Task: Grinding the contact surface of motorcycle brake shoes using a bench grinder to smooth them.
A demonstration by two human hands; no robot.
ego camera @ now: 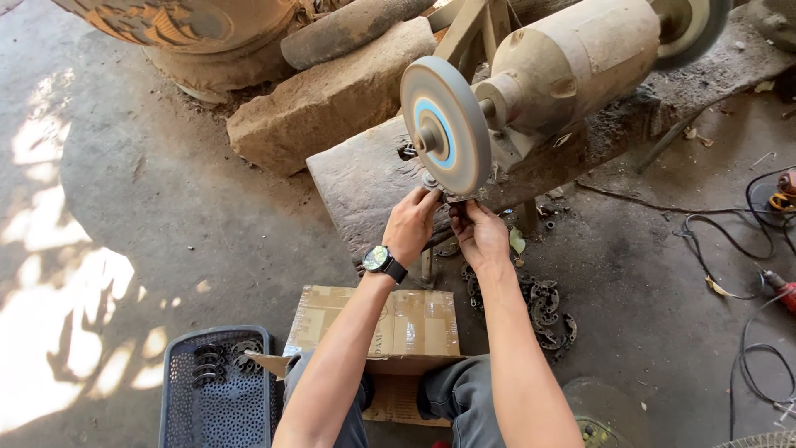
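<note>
Metal piece (452,197) sits pinched in both hands' grip, left hand (410,226) and right hand (479,236), at the grinding wheel's (445,124) bottom edge, so I'd keep light pressure and fingertips low.

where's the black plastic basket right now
In the head view the black plastic basket sits on the ground at the bottom left, just left of the cardboard box and the person's left forearm, holding a few dark metal rings.
</note>
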